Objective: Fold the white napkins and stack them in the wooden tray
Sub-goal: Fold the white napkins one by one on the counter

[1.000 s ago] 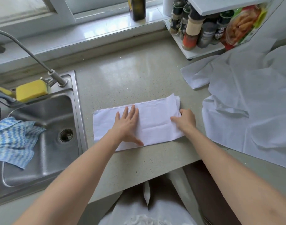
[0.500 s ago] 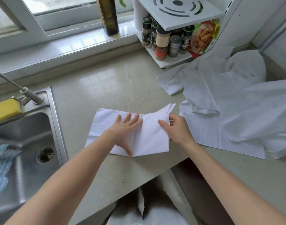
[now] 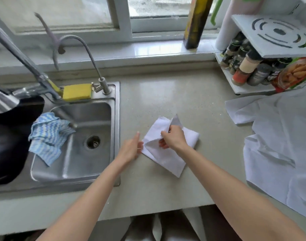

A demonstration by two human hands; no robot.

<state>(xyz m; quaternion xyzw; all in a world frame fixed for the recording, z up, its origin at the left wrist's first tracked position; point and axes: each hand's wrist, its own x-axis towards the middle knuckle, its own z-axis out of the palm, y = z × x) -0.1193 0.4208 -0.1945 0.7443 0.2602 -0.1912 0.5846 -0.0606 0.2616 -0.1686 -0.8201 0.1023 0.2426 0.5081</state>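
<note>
A white napkin, folded into a smaller shape, lies on the beige counter just right of the sink. My right hand grips its raised upper layer, holding a flap up off the counter. Fingers straight, my left hand touches the napkin's left corner from the side. More white napkins lie spread and crumpled over the counter on the right. No wooden tray shows in the head view.
A steel sink sits to the left with a blue-and-white cloth, a yellow sponge and two faucets. A spice rack with several jars stands at the back right. A dark bottle is on the windowsill.
My right hand has carried the napkin's right end over to the left, making it shorter. My left hand came off the top and now touches its left corner. The view swung left toward the sink.
</note>
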